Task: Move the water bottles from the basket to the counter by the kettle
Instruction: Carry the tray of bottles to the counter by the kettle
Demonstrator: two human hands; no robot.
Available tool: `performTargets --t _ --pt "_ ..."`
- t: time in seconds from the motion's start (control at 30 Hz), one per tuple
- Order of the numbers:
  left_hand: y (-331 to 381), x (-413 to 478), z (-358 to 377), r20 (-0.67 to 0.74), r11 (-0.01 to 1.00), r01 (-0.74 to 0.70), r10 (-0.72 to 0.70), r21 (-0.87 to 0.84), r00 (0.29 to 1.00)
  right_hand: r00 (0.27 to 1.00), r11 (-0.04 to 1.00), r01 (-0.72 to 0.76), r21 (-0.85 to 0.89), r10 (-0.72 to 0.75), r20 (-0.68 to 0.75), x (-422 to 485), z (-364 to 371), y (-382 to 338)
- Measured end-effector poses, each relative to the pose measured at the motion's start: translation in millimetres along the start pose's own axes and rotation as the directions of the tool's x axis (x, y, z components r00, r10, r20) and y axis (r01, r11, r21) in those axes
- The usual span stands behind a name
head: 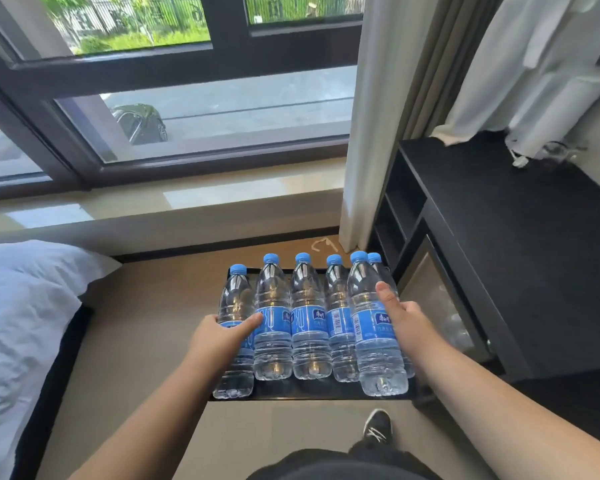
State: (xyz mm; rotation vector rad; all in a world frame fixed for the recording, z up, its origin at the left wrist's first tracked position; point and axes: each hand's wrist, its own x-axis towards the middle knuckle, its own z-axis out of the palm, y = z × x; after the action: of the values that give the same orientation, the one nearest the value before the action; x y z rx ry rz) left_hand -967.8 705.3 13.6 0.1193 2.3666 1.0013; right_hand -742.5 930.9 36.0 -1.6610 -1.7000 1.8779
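Note:
Several clear water bottles [309,320] with blue caps and blue labels lie side by side, caps pointing away from me, over a black basket [312,391] low on the floor. Whether they rest in it or are lifted, I cannot tell. My left hand [219,337] wraps the leftmost bottle [234,299], its thumb reaching onto the neighbouring one. My right hand [404,323] clasps the right end of the row, thumb lying on top of the nearest right bottle [371,341]. The black counter [516,244] stands to the right. At its back sits a clear glass object [556,150], half hidden by white cloth.
A bed with white linen [21,306] fills the left. A window and stone sill [174,206] lie ahead, with a curtain [368,133] by the counter. Under the counter is a glass-door fridge [440,306]. My shoe [378,427] is just behind the basket.

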Motion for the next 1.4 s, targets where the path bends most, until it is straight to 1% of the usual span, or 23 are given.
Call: performTargets --t 0.13,0.23,0.4,0.5,0.73,0.87,0.97,1.13,1.2,1.33,1.4 --pt "24.1 28.5 14.2 0.02 1.0 0.008 -0.008 0.018 1.0 0.999 0.999 0.013 -0.043 -0.015 -0.032 29.3 -6.5 -18.2" --pt "46.0 54.7 30.9 0.049 0.999 -0.003 0.001 0.05 0.999 0.999 1.0 0.017 -0.011 -0.018 -0.046 62.8 -14.9 -27.6" --pt "91.0 95.1 61.9 0.084 1.0 -0.001 0.0 0.002 0.996 0.999 0.999 0.003 0.038 -0.001 -0.046 121.2 -36.7 -47.6" --pt "126.1 116.0 81.8 0.104 1.0 0.004 -0.001 -0.029 0.995 0.999 0.997 0.011 0.07 -0.008 -0.043 153.7 -57.0 -65.8" --pt "217.4 146.6 136.9 0.182 0.999 -0.022 0.028 -0.034 0.983 0.996 0.997 0.014 0.082 -0.007 -0.085 213.6 -123.3 -113.2" --pt "268.9 165.3 174.3 0.269 0.997 -0.065 0.072 -0.036 0.96 0.995 0.992 -0.006 0.125 0.019 -0.102 239.3 -163.9 -132.9" --pt "304.5 178.0 202.9 0.302 0.99 -0.139 0.128 0.014 0.945 0.989 0.988 -0.003 0.154 0.025 -0.143 253.4 -193.1 -139.6" --pt "348.4 191.1 252.0 0.37 0.968 -0.245 0.209 0.053 0.905 0.964 0.961 -0.004 0.276 0.077 -0.254 270.0 -229.1 -126.0" --pt "362.6 196.4 271.0 0.407 0.961 -0.265 0.214 0.073 0.888 0.951 0.95 -0.005 0.313 0.102 -0.293 272.3 -240.7 -118.7" --pt "387.1 202.6 309.9 0.484 0.941 -0.314 0.216 0.13 0.848 0.931 0.908 -0.033 0.417 0.18 -0.319 268.1 -263.1 -103.7" --pt "401.8 202.7 328.3 0.516 0.928 -0.349 0.237 0.131 0.823 0.916 0.886 -0.049 0.461 0.224 -0.334 262.6 -271.6 -99.7"
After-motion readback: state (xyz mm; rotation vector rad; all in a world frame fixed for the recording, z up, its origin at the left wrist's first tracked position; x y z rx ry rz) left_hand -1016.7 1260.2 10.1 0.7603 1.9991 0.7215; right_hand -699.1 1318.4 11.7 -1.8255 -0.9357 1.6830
